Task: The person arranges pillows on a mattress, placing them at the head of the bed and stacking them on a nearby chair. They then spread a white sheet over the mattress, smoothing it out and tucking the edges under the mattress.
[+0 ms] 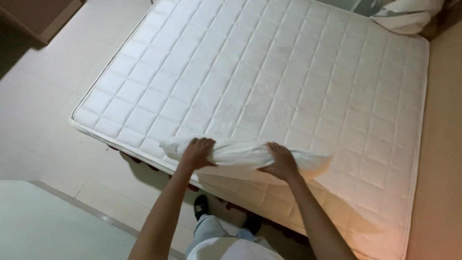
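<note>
While both hands grip it, white pillow (243, 155) rests — on mattress (269, 82).

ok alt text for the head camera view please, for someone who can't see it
Seen from above, a person's left hand and right hand grip a white pillow lying at the near edge of a bare white quilted mattress. A pale tiled floor lies to the left, and more white bedding sits at the far corner.

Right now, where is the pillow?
The pillow lies on the mattress near its front edge, gripped by the left hand and right hand.
</note>
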